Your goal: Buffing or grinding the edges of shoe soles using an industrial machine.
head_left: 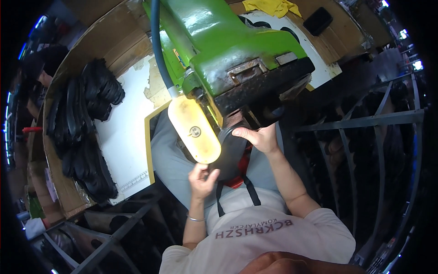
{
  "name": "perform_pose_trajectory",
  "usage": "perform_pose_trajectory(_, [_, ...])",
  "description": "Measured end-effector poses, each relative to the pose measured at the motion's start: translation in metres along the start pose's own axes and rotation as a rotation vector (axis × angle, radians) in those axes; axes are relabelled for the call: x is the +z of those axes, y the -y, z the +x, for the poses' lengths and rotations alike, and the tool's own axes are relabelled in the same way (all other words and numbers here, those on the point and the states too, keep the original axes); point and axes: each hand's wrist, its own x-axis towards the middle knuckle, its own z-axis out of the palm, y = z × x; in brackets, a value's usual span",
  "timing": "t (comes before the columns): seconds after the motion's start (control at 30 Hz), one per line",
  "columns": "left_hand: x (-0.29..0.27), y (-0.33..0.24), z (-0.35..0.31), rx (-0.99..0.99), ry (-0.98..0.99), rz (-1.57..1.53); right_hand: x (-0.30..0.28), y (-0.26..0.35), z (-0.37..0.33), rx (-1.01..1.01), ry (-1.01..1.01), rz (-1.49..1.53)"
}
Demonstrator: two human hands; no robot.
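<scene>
A green machine (246, 41) with a dark, worn front edge stands in front of me. My right hand (262, 138) is under its head, thumb laid along the rim of a dark curved piece (226, 133) that looks like a black shoe sole; its other fingers are partly hidden by the machine. My left hand (203, 181) is just below the lower end of a lit yellow lamp (194, 130). Its fingers are loosely bent, the thumb stands apart, and nothing shows between them. The lamp covers part of the space between my hands.
Black shoe soles (75, 121) lie piled on the white tabletop (123, 137) at the left, inside cardboard walls (109, 36). Behind the machine are a yellow cloth (272, 7) and a black box-shaped item (318, 21). Metal racks (365, 121) flank me.
</scene>
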Motion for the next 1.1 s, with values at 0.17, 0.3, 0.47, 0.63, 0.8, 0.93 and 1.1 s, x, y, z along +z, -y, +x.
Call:
perform_pose_trajectory(0.17, [0.052,0.013,-0.002,-0.041,0.073,-0.074,0.015,-0.002,0.004,0.055,-0.048,0.156])
perform_pose_trajectory(0.3, [0.062,0.019,0.002,-0.045,0.067,-0.121,0.003,0.023,0.003,0.018,-0.033,-0.208])
perform_pose_trajectory(0.47, [0.032,0.018,0.017,0.013,-0.032,-0.044,-0.067,0.034,0.01,0.202,-0.367,-0.206])
perform_pose_trajectory(0.63, [-0.031,0.01,0.062,0.122,-0.337,0.094,-0.144,0.038,0.052,-0.179,-0.764,0.248])
perform_pose_trajectory(0.8, [-0.087,-0.01,0.11,0.209,-0.44,0.459,-0.191,-0.037,0.133,0.1,-0.812,0.112])
perform_pose_trajectory(0.93, [-0.166,-0.057,0.12,0.319,-0.715,0.91,-0.151,-0.085,0.16,0.308,-0.707,0.066])
perform_pose_trajectory(1.1, [-0.2,-0.113,0.183,0.608,-1.059,1.455,-0.207,-0.092,0.135,0.294,-0.695,-0.045])
